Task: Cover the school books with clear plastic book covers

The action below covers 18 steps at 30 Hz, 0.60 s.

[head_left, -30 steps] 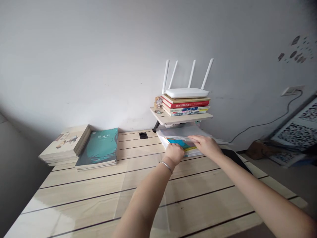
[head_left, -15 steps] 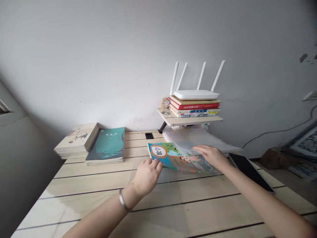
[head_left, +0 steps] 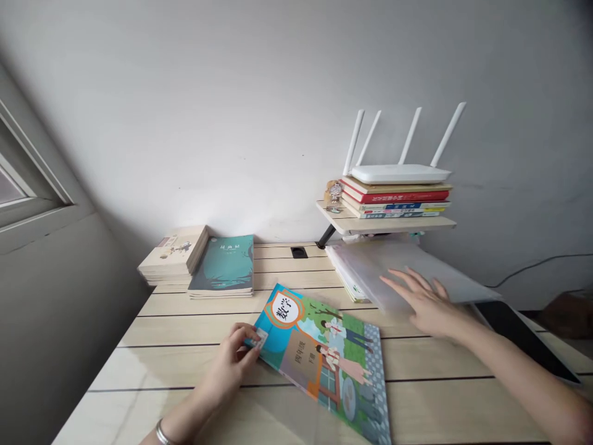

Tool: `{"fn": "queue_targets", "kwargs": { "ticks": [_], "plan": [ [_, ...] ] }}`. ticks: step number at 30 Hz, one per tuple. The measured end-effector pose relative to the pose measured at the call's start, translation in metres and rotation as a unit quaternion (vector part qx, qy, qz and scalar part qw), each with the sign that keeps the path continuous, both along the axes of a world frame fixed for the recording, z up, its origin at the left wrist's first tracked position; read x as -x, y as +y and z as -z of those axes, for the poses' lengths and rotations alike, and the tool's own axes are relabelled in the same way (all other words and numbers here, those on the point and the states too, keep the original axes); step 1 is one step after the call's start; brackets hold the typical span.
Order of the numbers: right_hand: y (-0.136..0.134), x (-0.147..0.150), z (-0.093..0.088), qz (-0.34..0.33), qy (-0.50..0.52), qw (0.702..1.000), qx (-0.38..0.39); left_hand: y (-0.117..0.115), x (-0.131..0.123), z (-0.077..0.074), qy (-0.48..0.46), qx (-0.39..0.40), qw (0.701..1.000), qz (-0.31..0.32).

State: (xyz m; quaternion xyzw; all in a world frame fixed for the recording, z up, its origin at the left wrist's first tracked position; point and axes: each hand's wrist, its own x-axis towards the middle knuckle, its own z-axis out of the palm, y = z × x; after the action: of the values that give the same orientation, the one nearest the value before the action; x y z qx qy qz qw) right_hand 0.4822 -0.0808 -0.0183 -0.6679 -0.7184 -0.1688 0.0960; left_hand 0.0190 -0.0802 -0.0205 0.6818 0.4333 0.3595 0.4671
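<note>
**Hand and Object Positions on the Table**

A window frame sits at the far left, beside the plain wall. The table is built of pale wooden planks with dark seams between them.

At the rear left of the table lies a stack of beige books. A teal book lies flat just beside it on the right, on top of a few thinner volumes.

The left hand is at the near left of centre, with a bracelet on the wrist. Its thumb and fingers are pinched on the left corner of the textbook. The textbook lies face up on the table in front of the person, turned at an angle, its colourful cover fully visible. Its far corner points toward the teal book and its near corner reaches the lower edge of the view.

Behind the textbook, a small dark cable hole is set in the table by the wall.

To the right, a shelf is fixed above the table. It carries a small trinket at its left end and a pile of books. A white router with four raised antennas rests on that pile.

Below the shelf, a translucent folder lies on a stack of papers. The right hand is released, flat, fingers spread, and rests on the folder's near edge.

A dark tablet lies at the far right of the table.
</note>
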Motion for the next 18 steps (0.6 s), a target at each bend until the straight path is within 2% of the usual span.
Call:
{"fn": "queue_targets", "kwargs": {
  "ticks": [2,5,7,9,14,16,18],
  "plan": [
    [-0.008,0.03,-0.013,-0.034,0.025,0.999,0.01,0.004,-0.007,0.005,-0.003,0.029,0.998,-0.052],
    [-0.012,0.084,-0.023,-0.077,0.145,0.983,0.079,0.009,-0.014,0.013,0.034,0.003,0.995,-0.091],
    [-0.007,0.115,-0.021,-0.108,0.223,0.959,0.136,0.01,-0.014,0.017,0.056,-0.029,0.994,-0.092],
    [0.003,0.137,-0.014,-0.107,0.26,0.943,0.176,0.009,-0.013,0.019,0.062,-0.044,0.993,-0.094],
    [0.035,0.157,-0.007,-0.04,0.264,0.943,0.198,0.004,-0.01,0.019,0.048,-0.063,0.993,-0.09],
    [0.043,0.158,-0.011,-0.014,0.293,0.924,0.244,0.003,-0.009,0.02,0.039,-0.075,0.993,-0.083],
    [0.047,0.157,-0.014,-0.008,0.338,0.885,0.321,0.003,-0.009,0.023,0.03,-0.089,0.992,-0.08]
  ]
}}
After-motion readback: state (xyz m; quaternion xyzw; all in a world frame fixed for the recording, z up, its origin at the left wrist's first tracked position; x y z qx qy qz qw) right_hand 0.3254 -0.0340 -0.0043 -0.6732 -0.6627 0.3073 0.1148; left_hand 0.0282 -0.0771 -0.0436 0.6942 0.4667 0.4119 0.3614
